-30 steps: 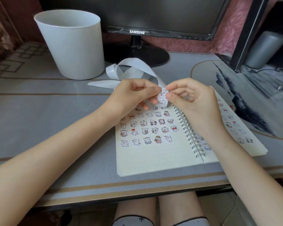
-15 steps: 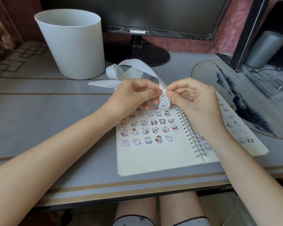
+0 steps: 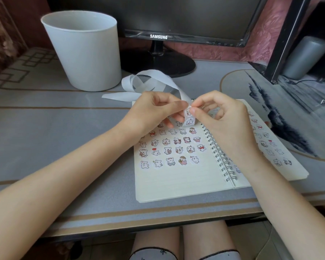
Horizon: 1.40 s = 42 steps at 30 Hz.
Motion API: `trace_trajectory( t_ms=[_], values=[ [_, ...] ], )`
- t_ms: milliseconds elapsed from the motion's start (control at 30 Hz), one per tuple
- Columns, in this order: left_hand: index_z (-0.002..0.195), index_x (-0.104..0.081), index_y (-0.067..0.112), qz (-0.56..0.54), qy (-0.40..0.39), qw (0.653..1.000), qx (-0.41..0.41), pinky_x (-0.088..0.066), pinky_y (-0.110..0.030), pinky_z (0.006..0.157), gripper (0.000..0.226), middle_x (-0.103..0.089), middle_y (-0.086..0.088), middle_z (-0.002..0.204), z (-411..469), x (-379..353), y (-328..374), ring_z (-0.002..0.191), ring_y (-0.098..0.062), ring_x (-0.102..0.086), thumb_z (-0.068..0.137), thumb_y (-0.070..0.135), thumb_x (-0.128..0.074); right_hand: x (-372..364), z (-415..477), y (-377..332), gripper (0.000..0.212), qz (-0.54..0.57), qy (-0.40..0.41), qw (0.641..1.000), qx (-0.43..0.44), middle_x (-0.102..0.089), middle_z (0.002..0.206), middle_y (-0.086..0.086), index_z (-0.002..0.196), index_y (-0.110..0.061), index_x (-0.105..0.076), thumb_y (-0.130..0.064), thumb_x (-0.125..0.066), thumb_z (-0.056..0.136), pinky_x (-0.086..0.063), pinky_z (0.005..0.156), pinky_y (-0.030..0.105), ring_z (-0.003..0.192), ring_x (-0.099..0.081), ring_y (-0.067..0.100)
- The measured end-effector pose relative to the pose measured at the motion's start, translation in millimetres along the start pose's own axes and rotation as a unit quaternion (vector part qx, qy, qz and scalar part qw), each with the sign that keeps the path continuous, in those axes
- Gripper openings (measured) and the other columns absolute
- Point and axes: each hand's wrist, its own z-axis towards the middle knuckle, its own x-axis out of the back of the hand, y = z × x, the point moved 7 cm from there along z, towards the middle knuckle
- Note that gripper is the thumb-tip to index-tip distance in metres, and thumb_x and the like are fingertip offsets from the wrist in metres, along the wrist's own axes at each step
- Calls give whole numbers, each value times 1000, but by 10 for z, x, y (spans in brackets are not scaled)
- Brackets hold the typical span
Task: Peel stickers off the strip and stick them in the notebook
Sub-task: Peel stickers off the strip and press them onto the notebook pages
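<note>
Sitting with your knees showing at the bottom centre, you are working over the spiral notebook (image 3: 176, 181), which is lying open and flat in the middle of the desk (image 3: 64, 128) so that either page is taking stickers; rows of small cartoon ones are filling its upper half. Just above it your left hand (image 3: 152, 111) is pinching the strip (image 3: 158, 76) between thumb and fingers, apparently steadying it, while your right hand (image 3: 221, 119) is closing thumb and forefinger on the sticker (image 3: 188, 111) at the strip's near end, likely lifting an edge. Behind your hands the bare backing is looping loosely toward the upper centre. At the upper left the white bin (image 3: 83, 51) is standing upright; its inside is hidden, so its contents cannot be told. Farthest back, the monitor (image 3: 176, 15) is standing dark
</note>
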Motion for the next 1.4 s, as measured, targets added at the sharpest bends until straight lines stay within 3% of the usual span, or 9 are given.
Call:
trace_trajectory(
  t_ms=[100, 233, 400, 500, 633, 833, 1000, 1233, 1400],
  values=[
    [82, -69, 0, -1, 2, 1000, 10, -49, -15, 52, 16, -68, -3, 69, -1, -2, -13, 60, -6, -64, 89, 13, -63, -3, -15, -28, 2, -48, -5, 999, 21, -61, 84, -10, 85, -14, -68, -15, -69, 83, -33, 55, 8, 56, -52, -7],
    [78, -67, 2, -9, 7, 1000, 28, -49, -15, 51, 16, -67, -4, 69, -7, 3, -31, 60, -6, -65, 89, 13, -63, -3, -36, -77, 3, -74, -19, 996, 56, -55, 94, -7, 83, -16, -65, -16, -68, 84, -34, 74, 10, 84, -51, 7],
    [82, -67, 1, -10, 25, 998, 55, -49, -15, 51, 14, -67, -5, 68, 9, 44, -80, 54, -6, -63, 90, 12, -62, 102, -101, -97, 5, 17, -28, 999, -23, -62, 75, -15, 81, -17, -66, -14, -68, 83, -36, 58, 11, 63, -54, -2],
    [90, -68, -3, -3, 30, 997, 72, -50, -14, 51, 16, -68, -6, 67, 9, 56, -116, 50, -5, -62, 90, 12, -62, 133, -189, -2, 4, 72, -106, 985, -113, -71, 77, -2, 80, -14, -70, -10, -71, 79, -48, 66, 16, 70, -62, 7],
    [90, -69, -3, 4, 27, 996, 80, -49, -13, 50, 17, -68, -1, 60, 10, 50, -127, 48, -4, -60, 90, 12, -62, 163, -344, 136, 6, 77, -167, 965, -189, -71, 69, 2, 73, -12, -71, -12, -77, 73, -46, 54, 10, 58, -59, 4],
    [91, -68, -3, 7, 26, 996, 83, -50, -13, 51, 17, -68, 0, 59, 15, 42, -133, 48, -3, -61, 91, 12, -61, 177, -419, 139, 8, 28, -175, 964, -199, -71, 66, 0, 70, -13, -72, -14, -79, 70, -47, 55, 11, 55, -58, 2],
    [94, -68, -4, 7, 27, 996, 84, -51, -14, 51, 18, -69, -3, 65, 19, 48, -139, 50, -4, -61, 91, 13, -61, 183, -427, 79, 7, 1, -172, 967, -187, -66, 56, -6, 69, -13, -73, -13, -80, 71, -39, 48, 5, 45, -50, -5],
    [97, -67, -7, 10, 26, 996, 83, -52, -13, 53, 21, -68, -7, 68, 17, 41, -134, 49, -4, -60, 91, 13, -61, 175, -432, 66, 9, -26, -177, 968, -177, -58, 46, -13, 67, -18, -72, -18, -80, 71, -34, 45, 5, 41, -47, -2],
    [97, -67, -6, 10, 26, 996, 84, -51, -12, 51, 21, -67, -7, 69, 9, 37, -124, 47, -2, -60, 91, 12, -61, 163, -434, 89, 10, -46, -173, 970, -165, -60, 49, -11, 65, -20, -71, -20, -79, 70, -41, 52, 16, 43, -47, -1]
  ],
)
